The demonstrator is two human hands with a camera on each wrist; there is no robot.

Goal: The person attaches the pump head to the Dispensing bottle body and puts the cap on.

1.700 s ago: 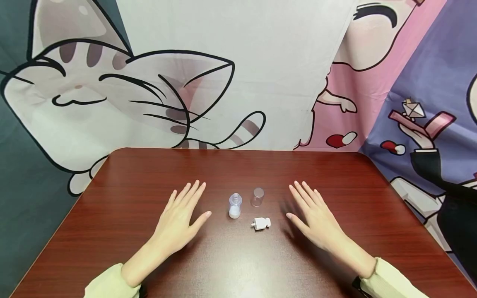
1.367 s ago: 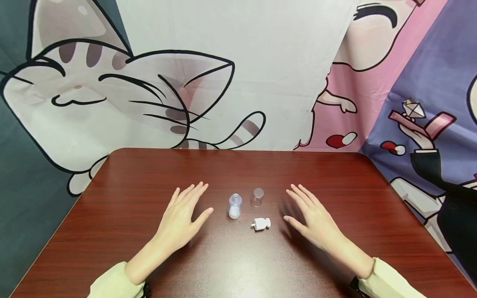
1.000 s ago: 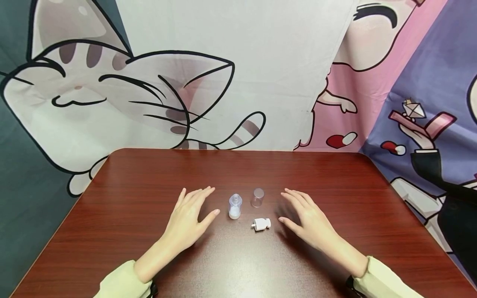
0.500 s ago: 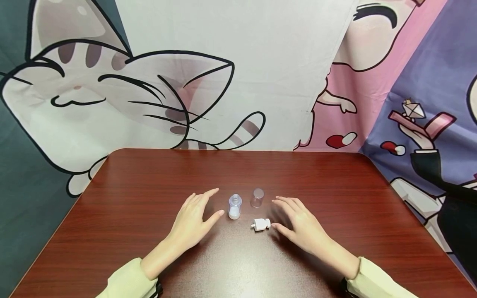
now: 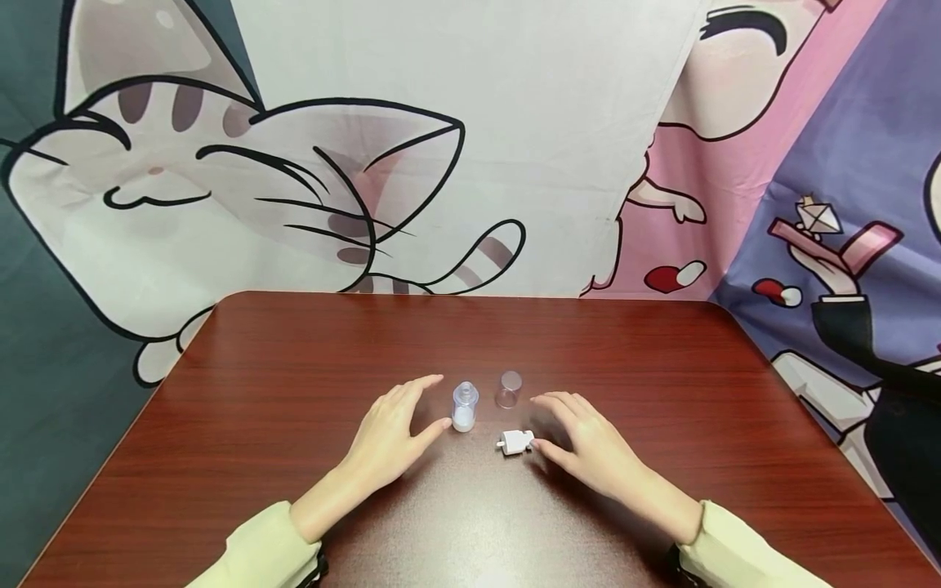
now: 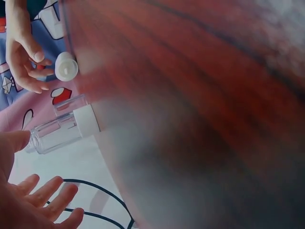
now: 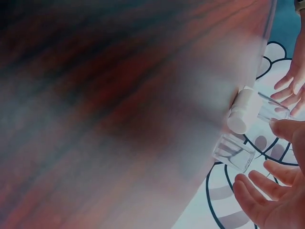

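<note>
A small clear bottle with a white bottom (image 5: 464, 406) (image 6: 59, 133) stands upright on the table. My left hand (image 5: 390, 437) is just left of it, thumb and fingers spread around the near side, gripping nothing; whether the thumb touches the bottle I cannot tell. To the bottle's right lies a white pump head (image 5: 515, 442) (image 7: 244, 110) on its side. The thumb of my right hand (image 5: 588, 441) (image 7: 269, 195) is at its right end, the fingers bent loosely and apart from it. Behind the pump head is a clear cap (image 5: 508, 390) (image 7: 234, 151), near my right fingertips.
The brown wooden table (image 5: 470, 335) has a rounded far edge. A cartoon-printed cloth (image 5: 559, 163) hangs behind it. Both arms wear pale green sleeves (image 5: 268, 543) with dark bands at the wrists.
Both hands have moved inward, the left rightward to the bottle, the right leftward to the pump head. Their fingers have bent a little. The bottle, cap and pump head stay where they were.
</note>
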